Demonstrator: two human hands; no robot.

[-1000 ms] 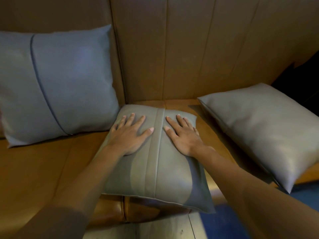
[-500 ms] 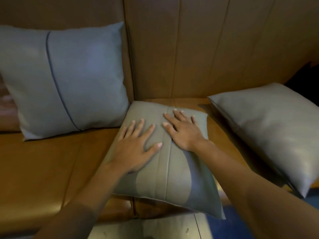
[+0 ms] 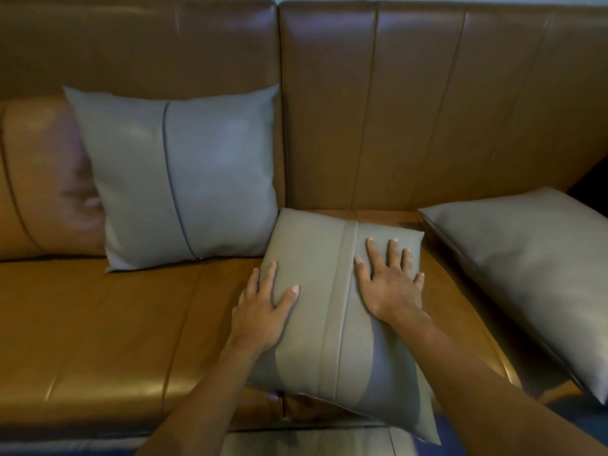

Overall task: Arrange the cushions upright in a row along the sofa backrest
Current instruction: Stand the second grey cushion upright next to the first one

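The middle cushion [image 3: 342, 311] lies flat on the seat [image 3: 115, 324], under both spread palms: left hand [image 3: 263, 311] at its left edge, right hand [image 3: 390, 284] right of its centre band. Fingers are splayed, gripping nothing. Beyond the left fingertips one cushion [image 3: 184, 179] stands against the backrest [image 3: 394, 110]; past the right fingers another cushion [image 3: 526, 274] lies flat. Tipped up from flat palms, the slick cover may slip and flop forward.

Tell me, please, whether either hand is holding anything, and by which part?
Nothing is gripped. Both hands lie flat on the middle cushion: the left hand at its left edge, the right hand right of the centre band.
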